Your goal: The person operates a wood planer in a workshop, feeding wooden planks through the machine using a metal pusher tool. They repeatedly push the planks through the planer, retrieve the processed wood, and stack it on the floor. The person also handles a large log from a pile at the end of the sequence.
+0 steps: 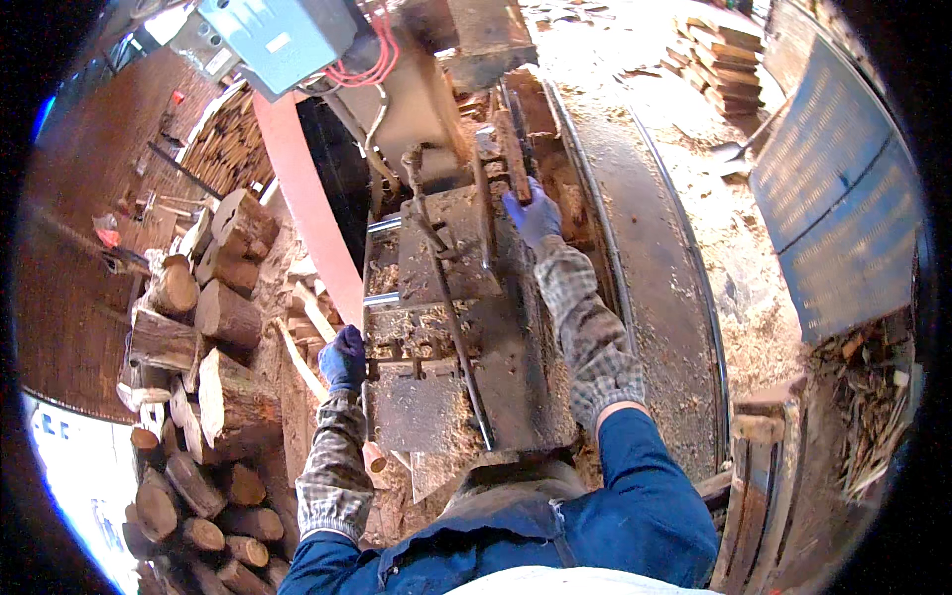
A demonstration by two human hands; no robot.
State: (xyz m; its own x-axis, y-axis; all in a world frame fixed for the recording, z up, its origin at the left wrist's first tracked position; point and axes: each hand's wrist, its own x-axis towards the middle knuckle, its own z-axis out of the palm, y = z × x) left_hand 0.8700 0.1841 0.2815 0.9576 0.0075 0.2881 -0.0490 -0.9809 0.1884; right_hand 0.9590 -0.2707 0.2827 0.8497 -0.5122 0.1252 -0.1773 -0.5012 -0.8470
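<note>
My right hand [536, 216], in a purple glove, reaches forward over the machine. Its thumb and fingers are round the near end of a narrow brown piece of wood [513, 157], which points away from me. My left hand [343, 358], in a blue-purple glove, is closed in a fist at the left edge of the machine bed [421, 402]; whatever it grips is hidden. Between my hands, a long dark metal lever [455, 332] slants across the sawdust-covered bed. Checked sleeve covers are on both forearms.
Beyond the bed on the left stands a curved red guard [309, 213], with a light-blue electrical box [283, 40] above it. Cut logs [233, 402] are piled at left. Metal rails [595, 188] run along the right side. Stacked boards [722, 64] and a blue panel [843, 198] stand farther right.
</note>
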